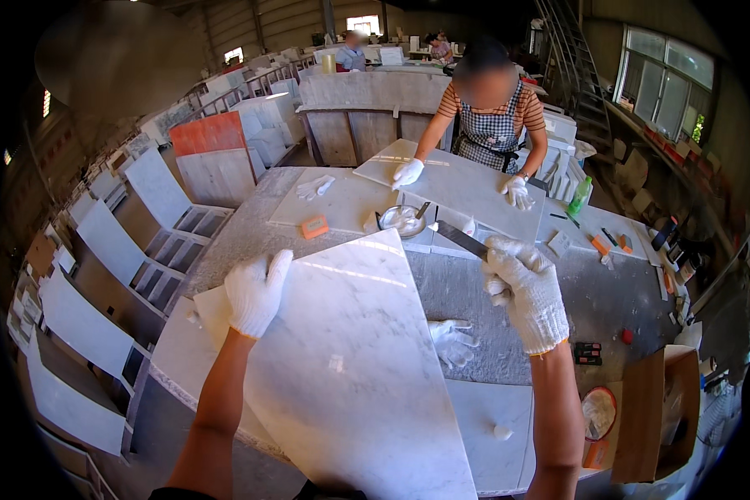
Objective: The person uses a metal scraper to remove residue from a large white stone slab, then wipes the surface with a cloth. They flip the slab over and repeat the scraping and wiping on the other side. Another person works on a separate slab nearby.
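A white marble slab point(354, 358) with faint grey veining lies in front of me, its near end close to my body. My left hand point(257, 293), in a white knit glove, grips its left edge near the far corner, the fingers partly hidden. In my gloved right hand point(523, 287) is a putty knife point(462, 242), held to the right of the slab. White paste clings to the blade's tip. Just beyond the slab's far corner, a bowl point(402, 222) holds white paste, with another tool resting in it.
Opposite me, a person in a checked apron point(485, 125) rests gloved hands on another slab point(467, 196). Loose gloves point(453, 342), an orange box point(314, 226), a green bottle point(580, 196) and a cardboard box point(657, 412) lie around. Slabs on racks point(83, 317) line the left.
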Tool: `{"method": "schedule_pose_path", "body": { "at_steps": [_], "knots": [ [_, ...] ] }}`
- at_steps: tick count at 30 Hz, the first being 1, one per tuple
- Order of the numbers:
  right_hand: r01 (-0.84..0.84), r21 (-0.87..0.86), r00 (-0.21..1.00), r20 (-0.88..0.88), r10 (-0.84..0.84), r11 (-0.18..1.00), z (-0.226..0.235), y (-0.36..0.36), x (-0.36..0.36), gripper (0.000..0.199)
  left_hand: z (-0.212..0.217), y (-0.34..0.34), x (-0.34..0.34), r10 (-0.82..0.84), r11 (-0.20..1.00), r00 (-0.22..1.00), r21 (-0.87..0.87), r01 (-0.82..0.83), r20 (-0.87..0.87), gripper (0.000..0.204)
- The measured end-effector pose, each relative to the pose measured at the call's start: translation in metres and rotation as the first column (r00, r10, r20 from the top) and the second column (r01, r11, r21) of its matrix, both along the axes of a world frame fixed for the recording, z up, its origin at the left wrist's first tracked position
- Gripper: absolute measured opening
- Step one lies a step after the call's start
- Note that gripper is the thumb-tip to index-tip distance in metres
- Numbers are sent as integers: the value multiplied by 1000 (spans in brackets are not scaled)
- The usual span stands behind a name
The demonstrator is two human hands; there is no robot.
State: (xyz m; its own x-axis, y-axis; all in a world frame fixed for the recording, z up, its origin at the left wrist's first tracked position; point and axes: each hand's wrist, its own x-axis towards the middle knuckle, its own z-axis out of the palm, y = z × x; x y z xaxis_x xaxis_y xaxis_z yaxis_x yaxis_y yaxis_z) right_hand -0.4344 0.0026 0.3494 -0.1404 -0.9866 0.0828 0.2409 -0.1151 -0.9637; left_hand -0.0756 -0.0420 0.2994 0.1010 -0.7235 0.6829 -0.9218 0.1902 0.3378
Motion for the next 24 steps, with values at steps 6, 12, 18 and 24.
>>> {"method": "schedule_pose_path", "body": {
  "at_steps": [6,12,18,24],
  "knots": [
    [-39,38,992,-116,43,999,23,-8,20,23,-2,-2,0,-7,999,999,-33,8,35,47],
    [-9,42,976,-219,18,999,30,-10,29,23,-5,-3,2,-20,999,999,-47,22,42,47],
    [-8,15,969,-245,11,1000,28,-14,28,23,-1,-1,-1,-47,999,998,-9,47,38,44],
    [-9,3,960,-281,9,1000,29,-14,30,25,3,3,-4,-50,999,999,22,49,20,42]
  ]
}}
